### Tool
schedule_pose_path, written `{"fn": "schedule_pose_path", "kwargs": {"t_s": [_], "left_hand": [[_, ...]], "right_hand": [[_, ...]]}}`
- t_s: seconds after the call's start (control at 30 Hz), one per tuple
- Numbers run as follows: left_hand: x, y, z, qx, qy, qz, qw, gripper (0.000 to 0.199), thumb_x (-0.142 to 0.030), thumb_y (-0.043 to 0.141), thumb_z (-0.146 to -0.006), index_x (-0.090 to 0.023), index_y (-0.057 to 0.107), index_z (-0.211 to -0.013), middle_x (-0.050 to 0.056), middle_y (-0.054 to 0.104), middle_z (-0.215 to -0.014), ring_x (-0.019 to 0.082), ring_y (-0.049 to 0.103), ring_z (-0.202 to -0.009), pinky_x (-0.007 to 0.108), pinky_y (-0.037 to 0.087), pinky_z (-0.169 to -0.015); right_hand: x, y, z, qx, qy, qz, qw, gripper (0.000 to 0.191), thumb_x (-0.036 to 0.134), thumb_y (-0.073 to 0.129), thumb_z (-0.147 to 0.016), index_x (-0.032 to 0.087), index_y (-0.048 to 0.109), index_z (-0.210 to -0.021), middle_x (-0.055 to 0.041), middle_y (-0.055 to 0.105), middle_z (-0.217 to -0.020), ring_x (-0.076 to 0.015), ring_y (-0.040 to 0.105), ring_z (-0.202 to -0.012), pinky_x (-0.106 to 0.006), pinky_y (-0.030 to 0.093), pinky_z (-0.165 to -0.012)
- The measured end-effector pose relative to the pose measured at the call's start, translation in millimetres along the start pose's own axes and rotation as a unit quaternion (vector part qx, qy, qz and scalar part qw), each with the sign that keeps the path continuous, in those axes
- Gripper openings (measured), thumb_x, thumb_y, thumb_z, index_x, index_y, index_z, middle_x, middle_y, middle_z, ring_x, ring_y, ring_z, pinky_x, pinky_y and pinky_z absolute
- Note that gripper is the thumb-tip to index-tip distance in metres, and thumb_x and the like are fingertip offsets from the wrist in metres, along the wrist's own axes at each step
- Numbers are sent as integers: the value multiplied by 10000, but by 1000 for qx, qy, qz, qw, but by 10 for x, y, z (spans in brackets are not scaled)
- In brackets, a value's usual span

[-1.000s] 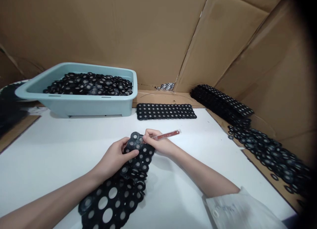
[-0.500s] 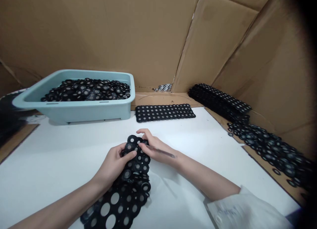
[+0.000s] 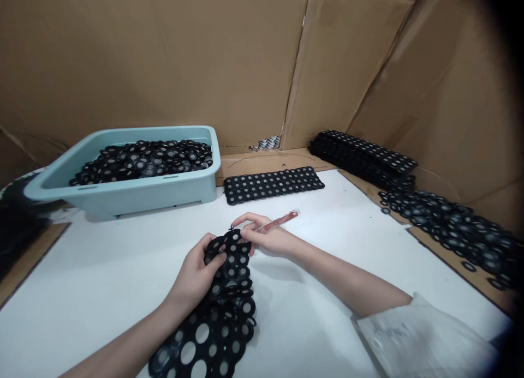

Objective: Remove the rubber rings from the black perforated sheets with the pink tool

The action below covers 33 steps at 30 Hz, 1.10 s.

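A floppy black sheet of joined rings hangs toward the lower edge, with pale round holes in it. My left hand grips its upper left part, thumb on top and fingers mostly hidden behind. At the top right corner of the sheet, my right hand pinches a slim tool with a reddish, clear-looking handle, and its thumb touches the sheet. The tool's working end is too small to make out among the fingers. A short dark bit sticks up beside the right fingertips.
Loose black rings fill a light blue basin at the left. A flat rectangular black panel lies behind my hands. At the right are stacked panels and a heap of loose rings. Cardboard walls surround the white table.
The tool's handle has swung from pointing down along my right wrist to pointing up and right. The sheet's top edge has curled slightly in my left hand. The camera view has shifted a little.
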<state>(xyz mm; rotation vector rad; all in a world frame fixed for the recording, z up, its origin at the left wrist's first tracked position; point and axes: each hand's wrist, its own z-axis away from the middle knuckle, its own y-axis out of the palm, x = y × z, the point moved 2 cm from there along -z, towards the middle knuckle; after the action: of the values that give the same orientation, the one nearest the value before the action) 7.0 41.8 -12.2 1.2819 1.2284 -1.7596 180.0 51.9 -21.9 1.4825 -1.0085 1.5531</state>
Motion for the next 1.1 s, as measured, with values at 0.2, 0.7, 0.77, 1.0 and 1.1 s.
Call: {"fn": "schedule_pose_path", "kwargs": {"t_s": [0.2, 0.7, 0.77, 1.0, 1.1], "left_hand": [[-63, 13, 6, -48, -28, 34, 998, 310, -278, 551, -711, -172, 471, -991, 60, 588, -1023, 236, 541, -982, 347, 409, -835], [-126, -3, 26, 35, -66, 71, 995, 283, -373, 599, -719, -182, 624, -927, 48, 670, -961, 223, 603, -886, 283, 449, -749], [-121, 0, 29, 37, -72, 78, 994, 283, -378, 602, -718, -183, 628, -922, 46, 677, -937, 219, 607, -871, 278, 452, -739], [-107, -2, 29, 50, -79, 109, 990, 348, -363, 622, -708, -179, 617, -1003, 63, 667, -977, 222, 612, -871, 295, 457, -749], [-111, 0, 31, 52, -87, 118, 988, 371, -366, 622, -709, -180, 601, -1030, 67, 652, -1016, 225, 610, -888, 309, 457, -768]], "right_hand": [[-25, 20, -9, -8, 4, -39, 999, 244, 318, 484, -816, 203, 478, -1031, 21, 558, -695, -94, 577, -516, -215, 447, -502], [-40, 63, -14, -18, -13, -91, 996, 263, 347, 523, -795, 202, 476, -1010, 33, 541, -661, -85, 539, -505, -225, 439, -505], [-56, 48, -19, -15, -9, -101, 995, 286, 374, 524, -791, 200, 482, -1014, 31, 538, -643, -88, 533, -504, -241, 447, -523], [-76, 56, -28, -15, -16, -100, 995, 270, 375, 530, -786, 196, 499, -986, 36, 511, -631, -80, 499, -498, -231, 426, -514], [-43, 76, -13, -20, -18, -77, 997, 248, 360, 513, -796, 198, 484, -981, 29, 507, -669, -79, 490, -526, -238, 429, -537]]}}
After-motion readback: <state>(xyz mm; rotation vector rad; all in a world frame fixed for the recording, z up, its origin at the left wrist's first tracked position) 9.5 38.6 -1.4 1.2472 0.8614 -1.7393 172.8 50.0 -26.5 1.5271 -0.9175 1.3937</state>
